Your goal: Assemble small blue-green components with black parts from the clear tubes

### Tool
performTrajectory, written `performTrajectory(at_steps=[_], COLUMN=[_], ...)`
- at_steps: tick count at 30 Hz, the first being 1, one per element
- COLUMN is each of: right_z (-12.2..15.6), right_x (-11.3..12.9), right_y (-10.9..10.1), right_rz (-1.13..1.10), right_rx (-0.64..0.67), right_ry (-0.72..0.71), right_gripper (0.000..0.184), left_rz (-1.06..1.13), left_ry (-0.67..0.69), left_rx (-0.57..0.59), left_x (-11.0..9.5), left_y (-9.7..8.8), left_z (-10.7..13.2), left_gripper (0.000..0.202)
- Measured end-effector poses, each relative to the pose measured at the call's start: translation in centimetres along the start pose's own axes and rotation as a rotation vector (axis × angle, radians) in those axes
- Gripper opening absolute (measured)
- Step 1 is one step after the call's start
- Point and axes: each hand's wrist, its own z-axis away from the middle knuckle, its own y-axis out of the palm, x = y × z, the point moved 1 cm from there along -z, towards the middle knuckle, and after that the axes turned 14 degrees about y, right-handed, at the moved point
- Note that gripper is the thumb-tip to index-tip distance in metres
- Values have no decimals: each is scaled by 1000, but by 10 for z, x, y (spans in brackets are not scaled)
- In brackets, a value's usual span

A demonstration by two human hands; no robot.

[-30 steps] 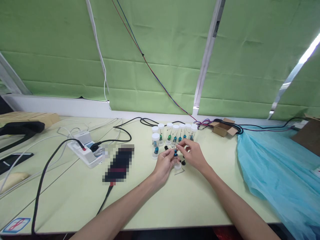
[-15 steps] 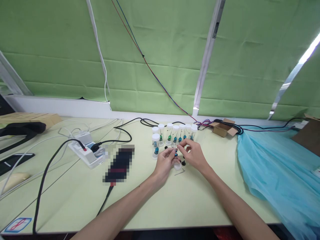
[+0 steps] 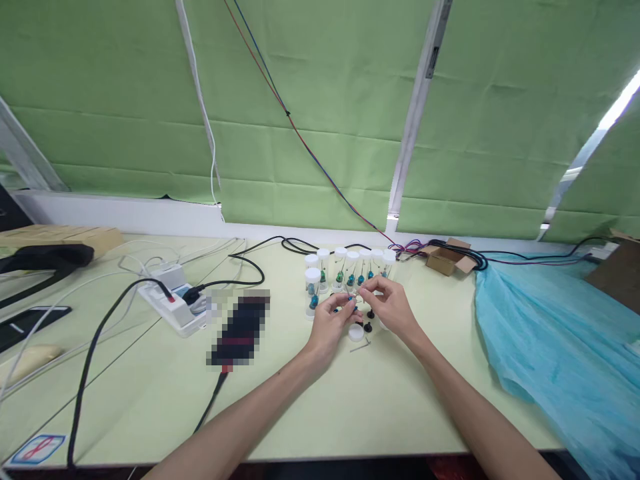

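Note:
My left hand is closed in a pinch on a small blue part with something thin and metallic at it. Close beside it, my right hand is also pinched, its fingertips at the thin end; what they hold is too small to name. Behind both hands stand several clear vials with white caps, with blue or green pieces inside. Below the fingers lie a loose white cap, a black knob-like piece and a thin metal pin.
A white power strip with plugs and a blurred-out dark device lie to the left. An open cardboard box and black cables stand at the back right, beside a blue plastic sheet.
The thin upright metal piece at my fingers has tipped over toward my right hand. My right hand has shifted slightly right, and the fingertips stay close together.

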Motion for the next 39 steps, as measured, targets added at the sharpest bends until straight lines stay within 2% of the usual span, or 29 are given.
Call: performTrajectory(at_steps=[7, 17, 27, 39], right_z=[-1, -1, -3, -2], right_x=[-2, -6, -11, -8], right_y=[1, 1, 1, 1], right_rz=[-272, -516, -529, -481], right_rx=[80, 114, 112, 85], right_ry=[152, 395, 448, 483], right_gripper=[27, 30, 29, 31], left_rz=[-92, -157, -284, -366], left_ry=[82, 185, 189, 295], left_rx=[44, 90, 92, 109], left_x=[-5, -2, -3, -2], left_y=[2, 1, 1, 1], left_z=[0, -2, -1, 1], left_gripper=[33, 29, 28, 22])
